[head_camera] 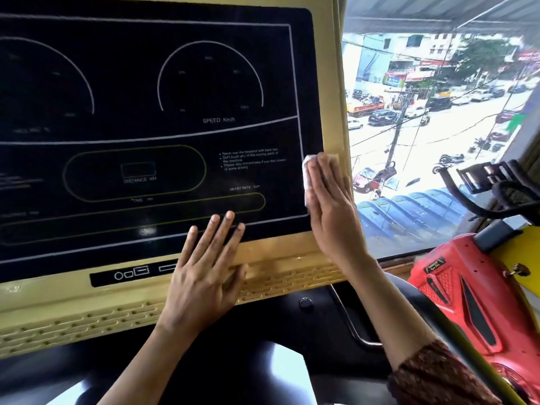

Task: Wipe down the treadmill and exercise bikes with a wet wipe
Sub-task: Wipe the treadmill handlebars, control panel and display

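The right hand (330, 206) lay flat with straight fingers, pressing a white wipe (306, 178) against the right edge of the treadmill's black screen (146, 97), where it met the gold frame (336, 83). Most of the wipe was hidden under the fingers, so whether the thumb pinched it was hard to tell. The left hand (204, 270) rested open, fingers spread, across the screen's lower edge and the frame below it, holding nothing. To the right stood a red and yellow exercise bike (467, 287) with black handlebars (496, 182), beside a window (423, 83) over a street.
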Demonstrator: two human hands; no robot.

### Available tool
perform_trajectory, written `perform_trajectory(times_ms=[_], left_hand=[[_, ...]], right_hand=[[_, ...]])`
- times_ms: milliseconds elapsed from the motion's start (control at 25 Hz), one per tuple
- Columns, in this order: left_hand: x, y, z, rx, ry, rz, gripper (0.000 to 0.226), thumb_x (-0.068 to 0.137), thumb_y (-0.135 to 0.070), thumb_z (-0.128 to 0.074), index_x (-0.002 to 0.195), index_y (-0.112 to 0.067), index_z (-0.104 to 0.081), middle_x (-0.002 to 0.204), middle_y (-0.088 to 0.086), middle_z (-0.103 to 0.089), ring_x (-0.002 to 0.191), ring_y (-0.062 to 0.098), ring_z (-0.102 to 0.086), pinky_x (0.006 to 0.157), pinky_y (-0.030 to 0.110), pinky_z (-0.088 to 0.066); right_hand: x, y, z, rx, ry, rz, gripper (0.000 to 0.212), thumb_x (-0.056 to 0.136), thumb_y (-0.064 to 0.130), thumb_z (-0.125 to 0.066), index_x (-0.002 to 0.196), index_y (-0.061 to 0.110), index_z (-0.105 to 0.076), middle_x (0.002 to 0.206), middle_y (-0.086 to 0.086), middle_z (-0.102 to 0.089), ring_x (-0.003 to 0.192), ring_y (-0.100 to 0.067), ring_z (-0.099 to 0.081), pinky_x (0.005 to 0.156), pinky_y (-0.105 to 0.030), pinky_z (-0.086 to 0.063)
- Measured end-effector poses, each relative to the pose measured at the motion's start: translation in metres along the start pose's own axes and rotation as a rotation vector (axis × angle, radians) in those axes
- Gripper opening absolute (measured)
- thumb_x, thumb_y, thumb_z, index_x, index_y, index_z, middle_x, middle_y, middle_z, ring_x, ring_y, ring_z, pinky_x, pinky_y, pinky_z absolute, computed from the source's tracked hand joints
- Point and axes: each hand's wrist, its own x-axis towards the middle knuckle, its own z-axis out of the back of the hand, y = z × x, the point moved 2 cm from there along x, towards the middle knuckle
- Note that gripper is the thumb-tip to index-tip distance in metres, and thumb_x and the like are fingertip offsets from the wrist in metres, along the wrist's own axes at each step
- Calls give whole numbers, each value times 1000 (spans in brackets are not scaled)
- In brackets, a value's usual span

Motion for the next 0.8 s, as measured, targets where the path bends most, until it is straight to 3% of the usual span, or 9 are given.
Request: perform_trajectory(times_ms=[120, 320, 400, 520, 600, 720, 800], left_hand=[[0, 1, 1, -1, 9, -9, 56, 90, -31, -52, 139, -5, -46, 150, 14, -36, 141, 27, -31, 115, 47, -25], [0, 2, 1, -5, 3, -13, 55, 90, -32, -52, 139, -7, -46, 150, 13, -35, 141, 26, -31, 116, 45, -23], [1, 2, 2, -5, 2, -10, 55, 91, -32, -51, 139, -6, -46, 151, 13, -34, 142, 25, -30, 116, 46, -23], [0, 1, 1, -2, 11, -8, 56, 90, -31, -53, 140, -6, -45, 152, 13, -33, 143, 24, -28, 116, 47, -24], [-3, 3, 3, 1, 20, -21, 57, 90, -31, -53, 141, -6, -44, 152, 13, -32, 143, 24, -27, 115, 46, -25], [-17, 12, 12, 51, 57, -22, 56, 93, -35, -48, 141, -8, -43, 152, 13, -32, 143, 26, -27, 116, 46, -22], [-26, 24, 19, 110, 134, -14, 57, 96, -43, -40, 145, -13, -37, 154, 11, -29, 145, 24, -22, 119, 43, -15]], right_hand=[[30, 35, -10, 10, 1, 7, 49, 104, 22, -29, 150, 14, -17, 158, -3, -13, 147, -19, -3, 119, -29, -1], [-29, 26, -10, -65, 161, 360, 46, 102, 21, -43, 147, 19, -33, 155, 1, -27, 146, -15, -18, 119, -38, -19], [-15, 6, -1, -79, 94, 254, 46, 102, 22, -40, 147, 19, -33, 155, 1, -28, 146, -14, -18, 118, -42, -22], [23, 10, 2, -27, 20, 16, 48, 103, 23, -30, 150, 13, -25, 158, -3, -19, 147, -17, -8, 120, -39, -14], [21, 30, -5, -13, 64, 64, 49, 103, 21, -30, 150, 11, -23, 158, -4, -17, 147, -20, -5, 120, -36, -11], [-31, 31, -10, -14, 138, 256, 47, 102, 16, -40, 148, 13, -32, 156, -3, -25, 147, -20, -14, 118, -42, -22], [-61, 22, -9, 43, 82, 190, 46, 100, 13, -44, 145, 11, -37, 155, -3, -29, 146, -22, -19, 115, -47, -28]])
